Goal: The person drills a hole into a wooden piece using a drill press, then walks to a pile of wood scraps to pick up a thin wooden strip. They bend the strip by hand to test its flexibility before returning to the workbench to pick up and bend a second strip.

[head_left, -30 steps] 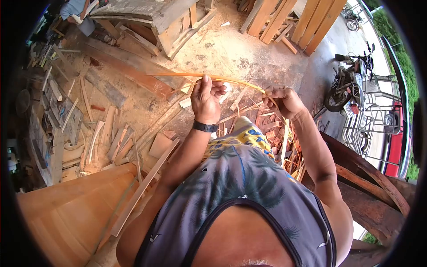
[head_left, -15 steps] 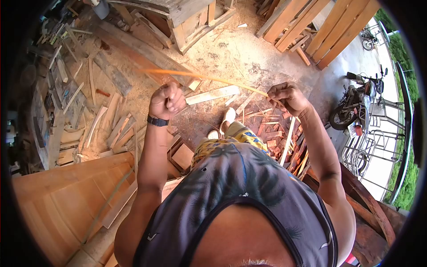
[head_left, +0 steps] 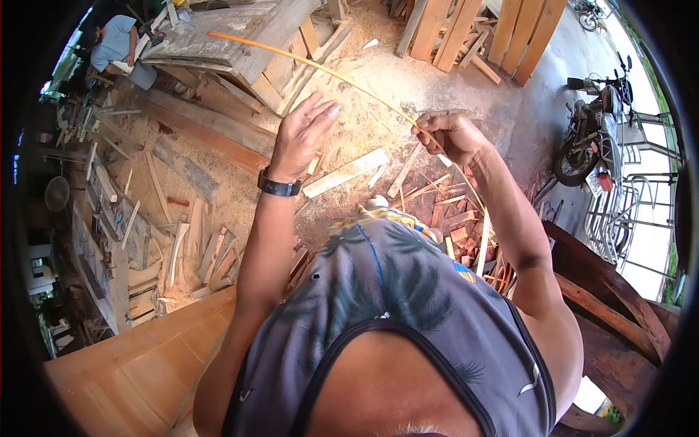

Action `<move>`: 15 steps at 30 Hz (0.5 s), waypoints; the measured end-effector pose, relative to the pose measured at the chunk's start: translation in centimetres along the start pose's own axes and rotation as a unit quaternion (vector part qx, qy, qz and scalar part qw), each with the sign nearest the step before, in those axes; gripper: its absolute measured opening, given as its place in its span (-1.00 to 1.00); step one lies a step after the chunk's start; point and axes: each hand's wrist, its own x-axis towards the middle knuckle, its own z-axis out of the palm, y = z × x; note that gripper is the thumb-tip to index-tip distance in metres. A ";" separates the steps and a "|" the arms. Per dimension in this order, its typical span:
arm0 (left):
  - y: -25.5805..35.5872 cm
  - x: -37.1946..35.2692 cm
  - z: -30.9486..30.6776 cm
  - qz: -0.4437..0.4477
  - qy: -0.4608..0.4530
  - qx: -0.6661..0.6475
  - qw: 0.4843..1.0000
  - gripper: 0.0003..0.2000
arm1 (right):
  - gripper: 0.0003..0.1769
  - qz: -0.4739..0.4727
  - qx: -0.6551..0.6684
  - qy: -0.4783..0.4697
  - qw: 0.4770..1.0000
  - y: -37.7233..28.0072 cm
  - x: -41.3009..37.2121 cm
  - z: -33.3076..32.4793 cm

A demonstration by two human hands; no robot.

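Note:
My right hand [head_left: 450, 135] is shut on a long thin yellow cane strip [head_left: 320, 69]. The strip runs up and to the left from that hand, over the sawdust floor, and a shorter end hangs down past my right forearm. My left hand [head_left: 300, 138] is raised with its fingers spread and holds nothing. It sits just below the strip, a black watch on its wrist. My own patterned sleeveless shirt fills the lower middle of the view.
Wood offcuts and planks [head_left: 347, 172] litter the sawdust floor. A wooden bench [head_left: 240, 29] stands at the top, boards [head_left: 466, 29] lean at the back. A motorcycle [head_left: 593, 138] is parked right. Another person [head_left: 116, 44] works at far left. A plywood panel [head_left: 138, 371] lies lower left.
My left hand has let go of the strip and opened. The strip's free end has swung upward to the far left. My right hand keeps its grip.

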 end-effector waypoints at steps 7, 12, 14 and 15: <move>0.0 7.6 7.6 0.038 0.027 0.154 0.987 -0.79 | -0.74 -0.046 -0.015 0.066 0.997 0.0 0.6 -3.3; -1.2 10.2 8.8 0.064 0.025 0.158 0.985 -0.77 | -0.72 -0.089 -0.042 0.042 0.994 0.5 0.9 -5.5; -1.0 10.9 9.2 0.102 0.016 0.164 0.981 -0.76 | -0.74 -0.100 -0.039 0.062 0.992 0.2 0.9 -5.5; -0.8 11.1 9.6 0.135 0.021 0.207 0.969 -0.75 | -0.76 -0.101 -0.052 0.069 0.991 0.2 1.2 -5.7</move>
